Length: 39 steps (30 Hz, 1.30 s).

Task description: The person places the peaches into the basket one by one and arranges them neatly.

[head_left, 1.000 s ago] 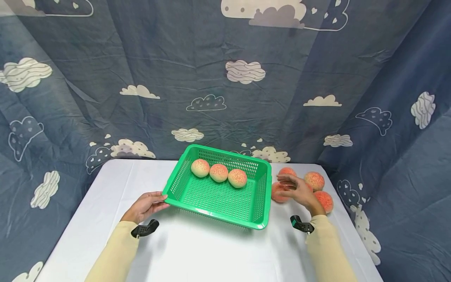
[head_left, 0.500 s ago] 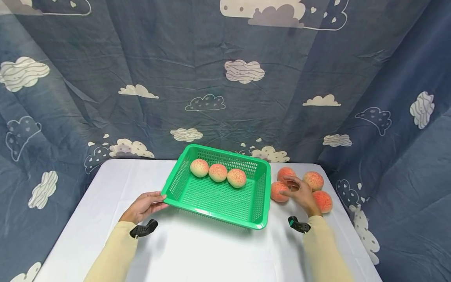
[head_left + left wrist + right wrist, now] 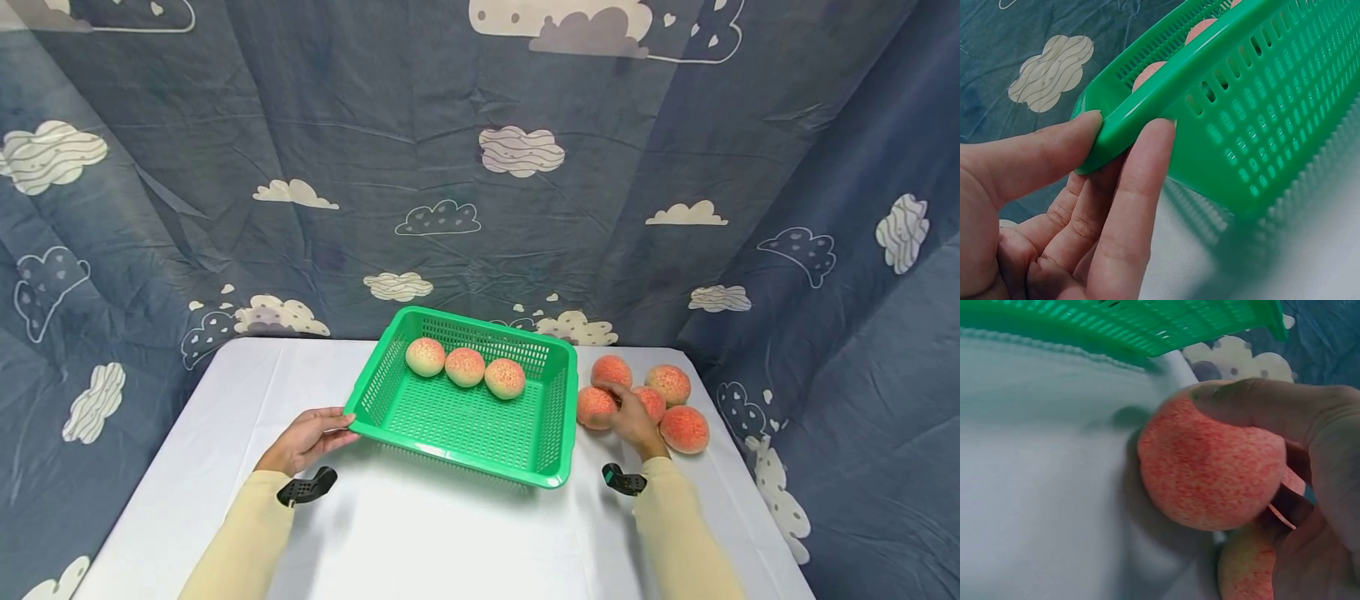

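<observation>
A green plastic basket (image 3: 465, 433) stands on the white-covered table, three peaches (image 3: 465, 367) lined up along its far side. My left hand (image 3: 306, 442) pinches the basket's near left corner, thumb over the rim and fingers beneath, as the left wrist view shows. Just right of the basket, my right hand (image 3: 633, 421) grips a reddish peach (image 3: 1210, 469) that rests on the table. Its thumb lies on the near side and the other fingers are partly hidden behind the fruit. More peaches (image 3: 685, 429) lie close around that hand.
A dark blue curtain (image 3: 450, 167) with cloud prints hangs behind and beside the table. White cloth (image 3: 450, 542) covers the tabletop in front of the basket. Each wrist wears a black camera mount (image 3: 307, 486).
My right hand has moved slightly left and down, from above the peaches onto the one nearest the basket, and now grips it. The left hand and basket have stayed put.
</observation>
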Tool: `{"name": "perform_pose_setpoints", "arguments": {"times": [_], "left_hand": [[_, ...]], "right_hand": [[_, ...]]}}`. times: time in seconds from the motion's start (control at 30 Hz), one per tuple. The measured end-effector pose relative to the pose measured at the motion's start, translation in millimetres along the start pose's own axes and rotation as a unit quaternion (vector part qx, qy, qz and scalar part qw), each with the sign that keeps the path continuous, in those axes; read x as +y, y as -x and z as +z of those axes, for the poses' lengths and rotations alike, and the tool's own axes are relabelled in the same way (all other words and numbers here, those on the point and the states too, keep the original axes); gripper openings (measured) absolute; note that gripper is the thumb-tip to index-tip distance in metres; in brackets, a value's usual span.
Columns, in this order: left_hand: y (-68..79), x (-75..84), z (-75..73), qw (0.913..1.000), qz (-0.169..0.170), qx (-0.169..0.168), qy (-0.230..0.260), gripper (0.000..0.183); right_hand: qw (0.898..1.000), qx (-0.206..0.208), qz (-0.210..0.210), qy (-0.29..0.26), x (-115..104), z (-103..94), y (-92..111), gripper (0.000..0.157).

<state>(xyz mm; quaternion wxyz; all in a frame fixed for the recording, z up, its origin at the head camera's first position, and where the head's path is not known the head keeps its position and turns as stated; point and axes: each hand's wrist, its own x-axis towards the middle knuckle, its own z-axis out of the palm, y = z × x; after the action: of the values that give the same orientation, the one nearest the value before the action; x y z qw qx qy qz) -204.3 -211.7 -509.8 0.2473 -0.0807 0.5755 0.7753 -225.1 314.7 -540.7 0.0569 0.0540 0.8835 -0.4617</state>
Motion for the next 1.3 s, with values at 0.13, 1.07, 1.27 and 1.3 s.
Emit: {"name": "perform_pose_setpoints", "arguments": {"times": [0.13,1.07,1.27,1.3], "left_hand": [[0.2,-1.8,-0.7,1.0000,0.001,0.004,0.003,0.021],[-2.4,-0.6,-1.6,1.0000,-0.006,0.003,0.002,0.026],[-3.0,-0.7,-1.4,0.9999,-0.007,0.008,0.007,0.016],[-2.9,-1.0,-1.3,0.9999,-0.006,0.010,0.008,0.015]], "right_hand": [[1.000,0.008,-0.004,0.014,2.3,7.2,-3.1,0.075],[0.996,0.068,0.035,0.035,-5.2,4.8,5.9,0.081],[0.997,0.062,0.043,0.019,-14.9,-6.6,12.7,0.082],[0.997,0.062,0.041,0.015,-16.8,-8.9,14.1,0.082]]}}
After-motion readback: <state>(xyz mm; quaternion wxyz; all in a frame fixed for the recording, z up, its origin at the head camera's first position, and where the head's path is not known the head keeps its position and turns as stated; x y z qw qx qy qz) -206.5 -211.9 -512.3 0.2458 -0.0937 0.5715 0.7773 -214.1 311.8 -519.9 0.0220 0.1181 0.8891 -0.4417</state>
